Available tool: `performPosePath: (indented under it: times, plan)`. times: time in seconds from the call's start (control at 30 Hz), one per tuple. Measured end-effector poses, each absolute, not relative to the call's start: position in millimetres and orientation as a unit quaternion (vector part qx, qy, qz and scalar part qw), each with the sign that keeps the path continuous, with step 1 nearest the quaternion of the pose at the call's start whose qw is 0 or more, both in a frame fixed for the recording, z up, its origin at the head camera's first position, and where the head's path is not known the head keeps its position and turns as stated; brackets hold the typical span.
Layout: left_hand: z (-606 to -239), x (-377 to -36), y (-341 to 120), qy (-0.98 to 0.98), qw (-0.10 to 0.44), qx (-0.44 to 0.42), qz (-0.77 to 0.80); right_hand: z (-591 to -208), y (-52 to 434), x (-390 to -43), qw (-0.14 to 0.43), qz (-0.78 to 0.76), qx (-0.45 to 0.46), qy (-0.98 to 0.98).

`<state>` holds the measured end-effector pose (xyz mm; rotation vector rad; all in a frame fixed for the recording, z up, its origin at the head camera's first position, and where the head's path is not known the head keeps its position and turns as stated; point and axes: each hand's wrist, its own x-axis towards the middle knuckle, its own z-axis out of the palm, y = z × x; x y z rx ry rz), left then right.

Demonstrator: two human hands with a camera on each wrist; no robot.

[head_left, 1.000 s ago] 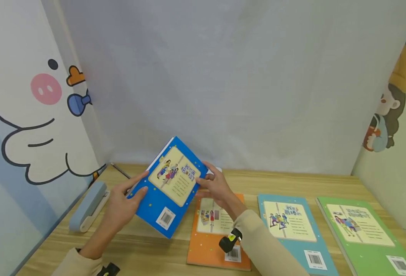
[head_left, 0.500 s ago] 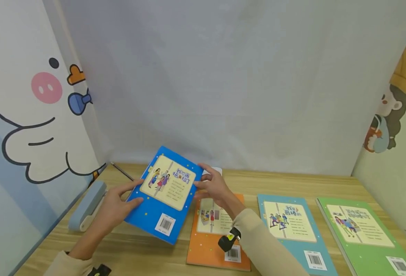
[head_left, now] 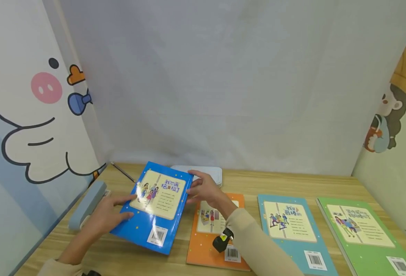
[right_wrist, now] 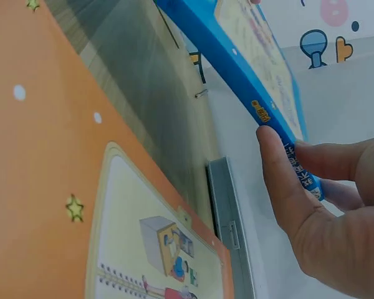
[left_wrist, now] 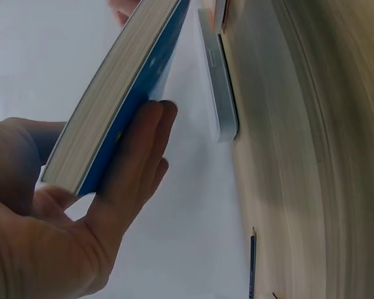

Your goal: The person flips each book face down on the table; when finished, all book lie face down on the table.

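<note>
A blue paperback book (head_left: 154,203) hangs tilted above the wooden table, its back cover with barcode facing up. My left hand (head_left: 106,214) grips its left edge; in the left wrist view that hand (left_wrist: 68,249) has digits on both sides of the page block. At the upper right, my right hand (head_left: 206,189) holds the spine side. The right wrist view shows thumb and fingers of this hand (right_wrist: 336,224) pinching the book's spine (right_wrist: 262,106). Beneath the right forearm lies an orange book (head_left: 206,249), partly hidden by the arm.
A light-blue book (head_left: 292,245) and a green book (head_left: 372,249) lie to the right. A blue-and-white stapler (head_left: 89,205) sits at the left, with a pencil (head_left: 122,171) behind it. Near the back curtain (head_left: 223,84) is a pale flat case (head_left: 215,174), partly covered by the blue book.
Both hands have brought the blue book down and to the left, tipping it flatter. More of the pale case now shows behind it. The other books stay put.
</note>
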<state>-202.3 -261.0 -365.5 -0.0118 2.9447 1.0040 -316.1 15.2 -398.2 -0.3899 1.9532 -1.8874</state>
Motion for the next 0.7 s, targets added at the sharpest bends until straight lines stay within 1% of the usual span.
performPosePath:
  times: [0.2,0.33,0.43,0.7]
  plan:
    - [-374.7,-205.0,-269.2,0.948,0.081,-0.02,0.307,-403.4,4.4,-314.2,0.214,-0.619,-0.128,0.744]
    - [-382.1,-205.8,-275.2,0.944,0.111,-0.038,0.307,-405.9,-4.4,-314.6,0.219,-0.598,-0.138,0.758]
    - [-386.5,-206.6,-279.5,0.943,0.123,-0.038,0.306,-408.2,-10.5,-316.5,0.224,-0.59,-0.138,0.763]
    - [-398.9,-207.8,-289.2,0.952,0.131,-0.023,0.276,-414.2,-23.9,-319.0,0.245,-0.572,-0.115,0.774]
